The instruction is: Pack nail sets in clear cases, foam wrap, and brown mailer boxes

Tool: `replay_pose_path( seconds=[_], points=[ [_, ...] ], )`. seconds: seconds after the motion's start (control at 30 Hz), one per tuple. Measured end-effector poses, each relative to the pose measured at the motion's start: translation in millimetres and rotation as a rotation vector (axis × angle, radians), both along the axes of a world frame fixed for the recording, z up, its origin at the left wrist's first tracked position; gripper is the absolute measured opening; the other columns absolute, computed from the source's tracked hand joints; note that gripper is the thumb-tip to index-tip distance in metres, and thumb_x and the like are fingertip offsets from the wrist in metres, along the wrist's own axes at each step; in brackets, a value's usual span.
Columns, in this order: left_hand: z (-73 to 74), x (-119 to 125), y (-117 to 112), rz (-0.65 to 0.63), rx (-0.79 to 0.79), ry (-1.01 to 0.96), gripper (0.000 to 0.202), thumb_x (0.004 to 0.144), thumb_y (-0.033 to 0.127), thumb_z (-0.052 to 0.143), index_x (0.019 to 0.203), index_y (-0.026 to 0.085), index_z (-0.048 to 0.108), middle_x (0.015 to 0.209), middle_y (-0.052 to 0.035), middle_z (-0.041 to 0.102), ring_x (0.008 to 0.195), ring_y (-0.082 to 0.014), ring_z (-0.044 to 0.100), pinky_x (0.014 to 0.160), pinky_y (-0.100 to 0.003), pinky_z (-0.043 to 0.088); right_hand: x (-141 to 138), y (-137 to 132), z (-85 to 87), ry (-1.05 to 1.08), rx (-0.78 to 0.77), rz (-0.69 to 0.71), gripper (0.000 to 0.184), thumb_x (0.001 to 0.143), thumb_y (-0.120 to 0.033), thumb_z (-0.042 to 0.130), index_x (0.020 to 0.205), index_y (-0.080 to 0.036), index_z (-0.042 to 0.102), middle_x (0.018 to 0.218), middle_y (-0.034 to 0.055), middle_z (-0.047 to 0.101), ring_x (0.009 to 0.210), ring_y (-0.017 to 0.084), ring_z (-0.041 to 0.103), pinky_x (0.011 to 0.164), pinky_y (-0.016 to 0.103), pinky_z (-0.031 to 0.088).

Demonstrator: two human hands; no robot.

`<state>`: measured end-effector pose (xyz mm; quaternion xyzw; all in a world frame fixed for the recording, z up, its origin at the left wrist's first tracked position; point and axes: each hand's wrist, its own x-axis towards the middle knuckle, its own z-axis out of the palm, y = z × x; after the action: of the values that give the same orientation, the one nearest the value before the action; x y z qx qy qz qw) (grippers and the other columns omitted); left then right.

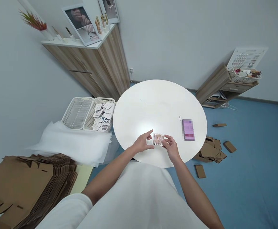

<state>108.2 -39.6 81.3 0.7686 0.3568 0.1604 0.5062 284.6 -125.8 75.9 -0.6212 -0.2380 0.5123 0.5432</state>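
A small tray of press-on nails (158, 139), with two rows of decorated nails on a white backing, is over the near part of the round white table (153, 105). My right hand (171, 147) pinches the tray's right end between thumb and fingers. On its left side my left hand (143, 142) is open, thumb and forefinger spread apart around the tray's left edge. Whether the left fingertips touch the tray I cannot tell. To the right on the table lies a purple box-like object (188, 129), its face blurred out.
Left of the table stand a white basket with carded nail sets (102, 114) and one with clear plastic trays (78, 113). White foam sheets (69, 143) and flattened cardboard (22, 181) lie nearer. Small brown boxes (199, 171) are on the floor at right. A wooden cabinet (88, 66) stands behind.
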Motion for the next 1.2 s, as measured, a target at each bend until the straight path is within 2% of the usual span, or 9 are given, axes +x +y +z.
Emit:
replay_pose_path(
  seconds=[0.1,0.23,0.4,0.53,0.7,0.8,0.97,1.07,1.2],
  points=[
    [-0.2,6,2,-0.031,0.014,0.010,0.073,0.062,0.033,0.068,0.127,0.025,0.035,0.088,-0.0014,0.053,0.078,-0.0138,0.049,0.077,-0.032,0.041,4,-2,1.2,-0.020,0.004,0.018,0.047,0.063,-0.040,0.063,0.104,-0.023,0.050,0.073,-0.0011,0.053,0.070,0.014,0.054,0.064,0.031,0.045],
    [1.5,13,1,-0.044,0.040,0.014,0.074,0.062,0.030,0.067,0.128,0.025,0.033,0.089,-0.0017,0.052,0.075,-0.0133,0.048,0.076,-0.031,0.042,11,-3,0.7,-0.046,0.017,0.066,0.049,0.065,-0.040,0.062,0.109,-0.024,0.047,0.074,-0.0016,0.053,0.065,0.013,0.054,0.066,0.032,0.045],
    [5.6,14,-2,-0.060,0.069,0.035,0.065,0.063,0.030,0.066,0.123,0.023,0.041,0.084,-0.0016,0.052,0.075,-0.0139,0.048,0.073,-0.030,0.041,16,-5,-4.3,-0.087,0.018,0.148,0.052,0.066,-0.041,0.060,0.112,-0.023,0.044,0.077,-0.0011,0.051,0.066,0.013,0.055,0.067,0.032,0.046],
    [8.2,10,-1,-0.071,0.088,0.040,0.063,0.064,0.029,0.065,0.123,0.022,0.042,0.083,-0.0017,0.052,0.075,-0.0139,0.048,0.072,-0.029,0.041,21,-4,-4.2,-0.161,0.036,0.252,0.058,0.067,-0.039,0.059,0.119,-0.027,0.038,0.103,0.0047,0.049,0.066,0.011,0.056,0.067,0.032,0.047],
    [8.0,1,7,-0.078,0.094,0.075,0.063,0.066,0.028,0.062,0.125,0.023,0.040,0.085,-0.0018,0.053,0.076,-0.0136,0.048,0.072,-0.029,0.042,20,1,0.1,-0.433,0.143,0.444,0.063,0.066,-0.030,0.061,0.123,-0.031,0.035,0.126,0.0071,0.037,0.075,0.013,0.056,0.075,0.036,0.047],
    [5.4,-5,14,-0.091,0.106,0.077,0.064,0.067,0.026,0.061,0.127,0.024,0.037,0.085,-0.0015,0.052,0.076,-0.0135,0.049,0.073,-0.030,0.042,11,7,-1.4,-0.575,0.173,0.504,0.059,0.069,-0.026,0.057,0.124,-0.031,0.035,0.130,0.0071,0.035,0.074,0.014,0.055,0.075,0.038,0.047],
    [-1.6,-20,29,-0.072,0.100,0.076,0.067,0.070,0.022,0.058,0.130,0.026,0.029,0.089,-0.0016,0.052,0.072,-0.0122,0.049,0.073,-0.030,0.042,-12,25,-4.8,-0.692,0.174,0.476,0.050,0.073,-0.022,0.050,0.122,-0.029,0.039,0.129,0.0070,0.037,0.072,0.015,0.054,0.078,0.041,0.047],
    [-6.4,-34,38,0.005,0.064,0.077,0.066,0.071,0.021,0.056,0.130,0.027,0.028,0.095,-0.0027,0.051,0.071,-0.0118,0.049,0.073,-0.030,0.043,-30,40,-5.3,-0.719,0.169,0.456,0.049,0.074,-0.021,0.049,0.121,-0.029,0.040,0.129,0.0066,0.037,0.072,0.015,0.054,0.078,0.041,0.047],
    [-14.3,-60,48,0.145,0.032,0.079,0.057,0.071,0.020,0.055,0.125,0.025,0.037,0.097,-0.0042,0.050,0.076,-0.0136,0.050,0.076,-0.032,0.044,-61,66,-11.0,-0.746,0.140,0.470,0.049,0.073,-0.020,0.049,0.120,-0.029,0.040,0.130,0.0068,0.037,0.072,0.015,0.054,0.078,0.042,0.047]
  ],
)
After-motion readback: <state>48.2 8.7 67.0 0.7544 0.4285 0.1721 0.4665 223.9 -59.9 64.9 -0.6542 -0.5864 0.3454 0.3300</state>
